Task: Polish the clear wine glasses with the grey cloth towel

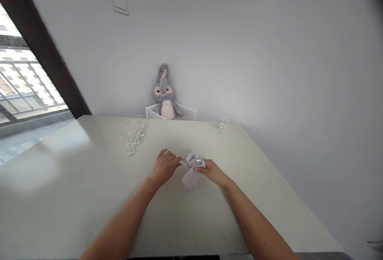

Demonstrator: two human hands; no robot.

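A clear wine glass [189, 160] lies sideways between my hands above the table. My left hand [166, 166] is closed on its stem or base end at the left. With my right hand [212, 171] I grip a pale grey cloth [190, 178] at the bowl end. Part of the cloth is bunched around and into the bowl, and a loose end hangs down toward the table. The fingertips of my right hand are partly hidden by the cloth and glass.
Several clear stemmed glasses [133, 138] stand grouped at the table's back left. One more glass [222, 126] stands at the back right. Behind the white table [89, 196], a plush toy [166, 96] sits in a white perforated basket [189, 113] against the wall.
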